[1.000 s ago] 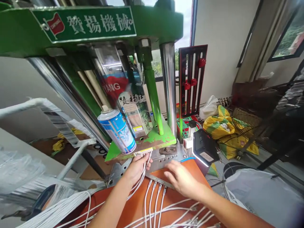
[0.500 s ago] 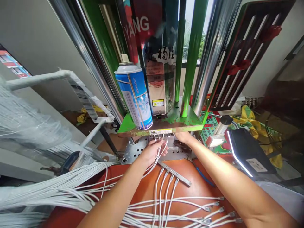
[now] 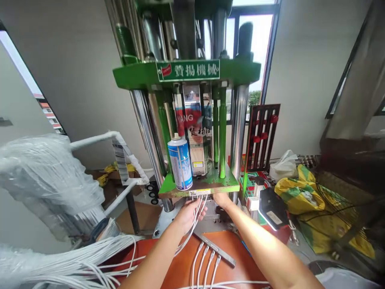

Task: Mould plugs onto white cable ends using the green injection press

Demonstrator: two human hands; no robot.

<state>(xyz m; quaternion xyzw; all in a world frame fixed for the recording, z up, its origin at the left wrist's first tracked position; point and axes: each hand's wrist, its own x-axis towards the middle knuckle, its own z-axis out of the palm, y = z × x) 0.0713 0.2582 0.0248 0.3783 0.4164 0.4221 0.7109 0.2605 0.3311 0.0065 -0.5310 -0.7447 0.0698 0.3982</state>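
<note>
Below the green press plate [image 3: 231, 187], my left hand [image 3: 189, 213] is closed around several white cables [image 3: 196, 218]. Their upper ends run up under the plate, where the plate hides them. To its right, my right hand [image 3: 221, 199] reaches under the same plate; its fingers are hidden behind the plate's edge. A narrow metal bar [image 3: 221, 253] lies slanted on the orange-brown table [image 3: 168, 267] just below my hands, with several white cable ends set along it. A blue and white spray can [image 3: 180, 165] stands on the plate's left part, above my left hand.
Chrome columns [image 3: 240, 132] flank the machine. A large bundle of white cables [image 3: 66, 257] spreads over the left side. Plastic-wrapped white cables [image 3: 51, 180] hang from a frame [image 3: 96, 140]. At the right are a lit black box [image 3: 273, 208] and yellow bags [image 3: 300, 192].
The view has tilted up and drawn back, showing more of the machine's top and less of the table. Both hands stay under the plate, the left still holding the cables.
</note>
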